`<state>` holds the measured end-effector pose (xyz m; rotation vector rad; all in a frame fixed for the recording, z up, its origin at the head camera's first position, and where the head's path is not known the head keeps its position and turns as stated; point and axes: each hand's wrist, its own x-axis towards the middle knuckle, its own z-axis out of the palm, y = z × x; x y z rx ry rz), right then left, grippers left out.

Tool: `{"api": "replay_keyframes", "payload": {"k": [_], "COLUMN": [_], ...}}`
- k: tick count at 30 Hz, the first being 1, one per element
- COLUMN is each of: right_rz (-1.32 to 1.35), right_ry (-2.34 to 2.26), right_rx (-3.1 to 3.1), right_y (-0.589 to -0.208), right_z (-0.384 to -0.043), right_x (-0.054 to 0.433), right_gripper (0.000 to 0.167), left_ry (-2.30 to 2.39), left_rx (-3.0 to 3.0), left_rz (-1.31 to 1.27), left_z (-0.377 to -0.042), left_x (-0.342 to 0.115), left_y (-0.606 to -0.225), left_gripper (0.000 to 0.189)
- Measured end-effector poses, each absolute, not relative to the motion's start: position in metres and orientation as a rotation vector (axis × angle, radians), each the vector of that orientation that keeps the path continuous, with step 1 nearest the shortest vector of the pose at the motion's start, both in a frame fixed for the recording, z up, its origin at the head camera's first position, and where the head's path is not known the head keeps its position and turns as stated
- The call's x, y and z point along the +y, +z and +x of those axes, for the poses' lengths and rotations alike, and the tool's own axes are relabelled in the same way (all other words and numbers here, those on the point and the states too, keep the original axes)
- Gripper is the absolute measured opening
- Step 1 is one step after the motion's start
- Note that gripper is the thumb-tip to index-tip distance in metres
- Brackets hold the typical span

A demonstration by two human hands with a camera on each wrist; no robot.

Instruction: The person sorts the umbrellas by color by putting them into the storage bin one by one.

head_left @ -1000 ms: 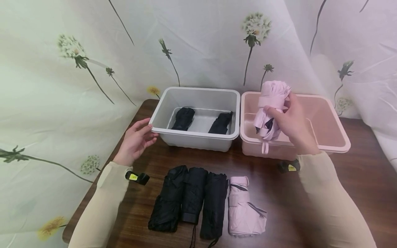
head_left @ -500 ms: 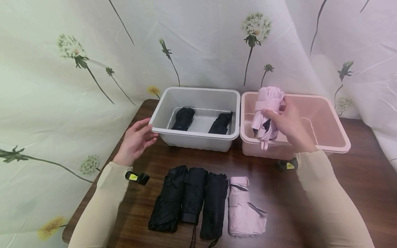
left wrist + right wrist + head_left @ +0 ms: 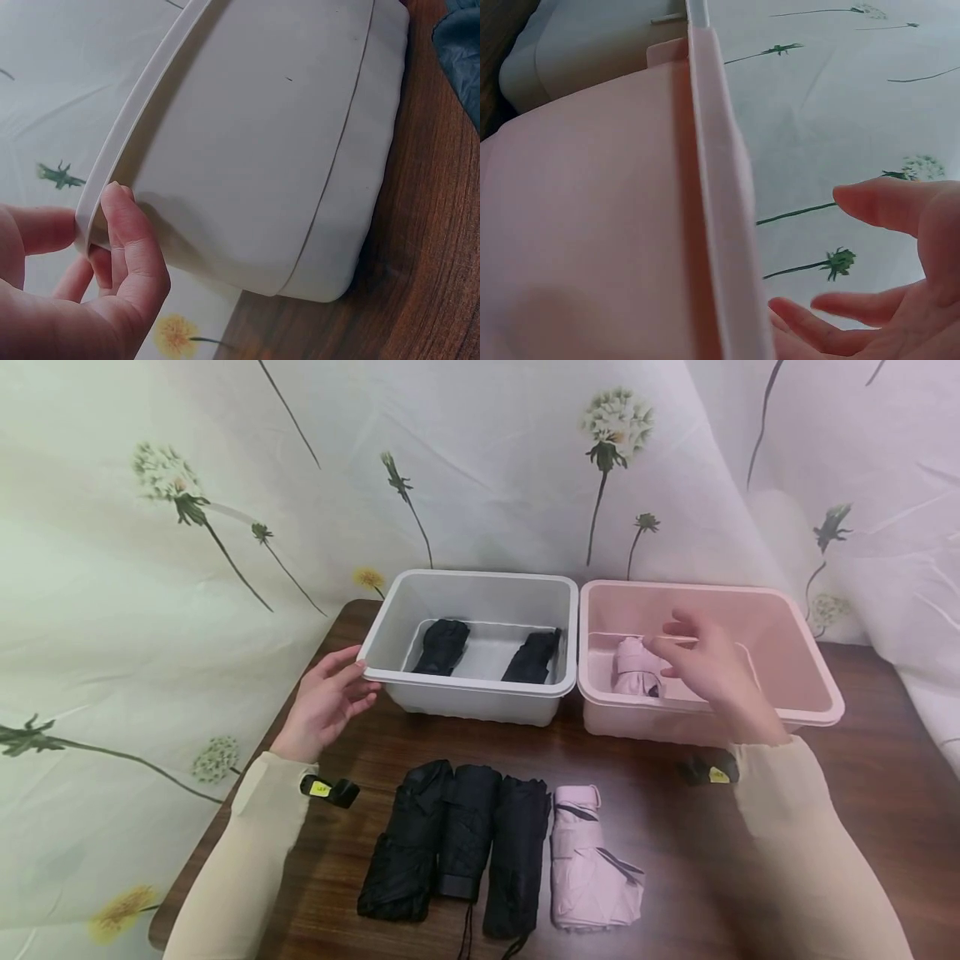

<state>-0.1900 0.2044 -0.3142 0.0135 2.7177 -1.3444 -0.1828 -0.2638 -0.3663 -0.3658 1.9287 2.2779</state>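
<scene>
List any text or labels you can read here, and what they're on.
None can be read.
Yellow tag on the left wrist camera: marks too small to read.
Yellow tag on the right wrist camera: too small as well.
Bins and umbrellas: no print visible.

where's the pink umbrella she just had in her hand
In the head view the pink umbrella lies inside the pink bin, at its left end, just below the open right hand.
</scene>
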Motion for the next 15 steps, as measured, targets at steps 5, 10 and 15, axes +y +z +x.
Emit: {"api": "replay_keyframes", "payload": {"k": [5, 10, 15], "right_rz": [-0.028, -0.127, -0.248], "right_ry": [-1.344, -1.423, -1.465], "right_rx": [2.765, 2.840, 2.917], "right_y": [-0.310, -0.308, -0.303], "right_z": [-0.179, -0.166, -0.150], "right_x": [0.205, 0.203, 0.201], "right_gripper": [0.069, 0.049, 0.040], "left_ry": [2.271, 2.283, 2.294], "left_rx": [1.942, 1.927, 1.911], "left_rz": [-0.380, -0.377, -0.377], "left_z": [-0.183, -0.184, -0.183], "left_x": [-0.264, -0.263, -0.262], "left_y": [-0.367, -0.366, -0.365], "left_gripper": [0.049, 0.046, 0.043]}}
